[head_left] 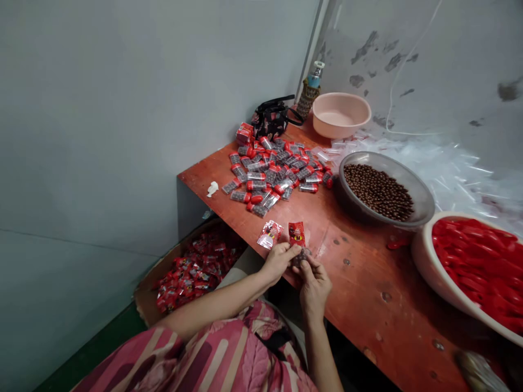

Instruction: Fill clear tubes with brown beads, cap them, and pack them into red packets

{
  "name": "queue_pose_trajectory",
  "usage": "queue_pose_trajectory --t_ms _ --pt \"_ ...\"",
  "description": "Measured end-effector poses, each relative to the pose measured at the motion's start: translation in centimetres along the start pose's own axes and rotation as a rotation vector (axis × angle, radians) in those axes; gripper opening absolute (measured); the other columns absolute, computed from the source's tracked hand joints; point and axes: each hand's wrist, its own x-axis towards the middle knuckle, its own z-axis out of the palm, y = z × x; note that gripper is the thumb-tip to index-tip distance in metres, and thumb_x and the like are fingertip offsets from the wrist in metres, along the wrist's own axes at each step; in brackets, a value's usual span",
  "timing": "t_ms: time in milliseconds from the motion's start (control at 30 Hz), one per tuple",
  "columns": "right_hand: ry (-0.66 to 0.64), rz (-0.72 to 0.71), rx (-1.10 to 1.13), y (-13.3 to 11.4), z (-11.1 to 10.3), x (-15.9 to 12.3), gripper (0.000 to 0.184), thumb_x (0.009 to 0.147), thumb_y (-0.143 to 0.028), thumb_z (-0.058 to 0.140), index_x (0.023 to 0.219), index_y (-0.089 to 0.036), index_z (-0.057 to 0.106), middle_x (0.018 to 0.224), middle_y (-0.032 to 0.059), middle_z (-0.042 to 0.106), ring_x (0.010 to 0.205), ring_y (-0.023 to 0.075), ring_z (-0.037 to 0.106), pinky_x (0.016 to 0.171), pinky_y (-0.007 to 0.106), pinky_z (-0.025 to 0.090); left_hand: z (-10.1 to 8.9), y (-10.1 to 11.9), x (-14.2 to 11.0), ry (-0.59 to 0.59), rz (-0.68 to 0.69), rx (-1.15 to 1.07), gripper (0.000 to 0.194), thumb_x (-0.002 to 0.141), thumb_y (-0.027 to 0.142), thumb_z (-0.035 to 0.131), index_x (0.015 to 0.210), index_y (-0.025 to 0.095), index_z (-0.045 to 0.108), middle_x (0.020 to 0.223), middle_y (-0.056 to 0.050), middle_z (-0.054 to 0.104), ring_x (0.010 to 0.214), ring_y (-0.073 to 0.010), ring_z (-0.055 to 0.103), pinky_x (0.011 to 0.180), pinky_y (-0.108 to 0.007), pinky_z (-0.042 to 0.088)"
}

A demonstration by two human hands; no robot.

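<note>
Near the table's front edge, my left hand (pixel 278 261) and my right hand (pixel 316 283) meet at a small clear container of dark brown balls (pixel 300 257). Both hands are closed on it, thumbs on top; its lower part is hidden by my fingers. Just beyond my fingertips is a red printed sachet (pixel 297 233); I cannot tell whether it is touched. A second sachet (pixel 270 234), shiny and red, lies flat to its left. Past them spreads a pile of filled clear containers with red caps (pixel 278 171).
On the right stand a grey bowl of brown balls (pixel 378 190) and a white tub of red caps (pixel 480 261). Clear empty containers (pixel 457 174) heap behind. A pink basin (pixel 341 114), bag (pixel 272 120) and bottle (pixel 312 84) stand at the back. A box of red sachets (pixel 196 269) sits below left.
</note>
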Motion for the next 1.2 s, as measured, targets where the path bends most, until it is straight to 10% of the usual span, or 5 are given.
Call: queue_pose_trajectory --t_ms 333,733,867,1033,1200 --pt "-0.117 0.100 -0.116 0.1 -0.1 -0.5 0.046 0.068 -0.039 0.066 0.108 -0.019 0.058 0.107 0.0078 0.063 0.083 0.0219 0.065 0.071 0.034 0.055 -1.1 1.5 0.1 0.045 0.177 -0.220 0.031 0.066 0.038 0.069 0.075 0.011 0.058 0.065 -0.002 0.060 0.056 -0.0099 0.056 0.059 -0.023 0.046" --pt "-0.146 0.054 -0.252 0.0 0.4 -0.7 0.041 0.069 -0.044 0.064 0.100 -0.017 0.058 0.097 0.0074 0.065 0.080 0.0197 0.065 0.067 0.030 0.056 -13.8 21.4 5.8 0.531 0.539 0.210 0.036 0.082 0.043 0.047 0.103 0.015 0.056 0.091 -0.008 0.066 0.086 -0.0169 0.062 0.077 -0.032 0.049" --pt "-0.145 0.023 -0.332 0.2 0.3 -0.5 0.039 0.070 -0.043 0.063 0.098 -0.015 0.059 0.093 0.0075 0.065 0.077 0.0192 0.064 0.066 0.030 0.056 -14.1 18.2 4.6 0.510 0.712 0.849 0.035 0.080 0.039 0.052 0.109 0.019 0.058 0.108 -0.008 0.062 0.106 -0.0219 0.054 0.094 -0.038 0.039" --pt "-0.166 0.010 -0.368 0.2 0.7 -0.5 0.033 0.072 -0.041 0.061 0.094 -0.016 0.060 0.089 0.0061 0.066 0.076 0.0180 0.064 0.065 0.029 0.055 -11.8 9.8 2.2 0.080 1.021 1.528 0.037 0.086 0.037 0.041 0.113 0.016 0.055 0.117 -0.010 0.057 0.118 -0.0209 0.043 0.101 -0.040 0.033" --pt "-0.162 0.005 -0.388 0.3 0.8 -0.5 0.032 0.072 -0.041 0.061 0.093 -0.017 0.060 0.089 0.0056 0.066 0.075 0.0175 0.064 0.063 0.028 0.054 -9.7 5.7 0.9 -0.013 0.943 1.821 0.041 0.083 0.040 0.046 0.118 0.021 0.050 0.131 -0.008 0.045 0.129 -0.0261 0.025 0.105 -0.047 0.022"
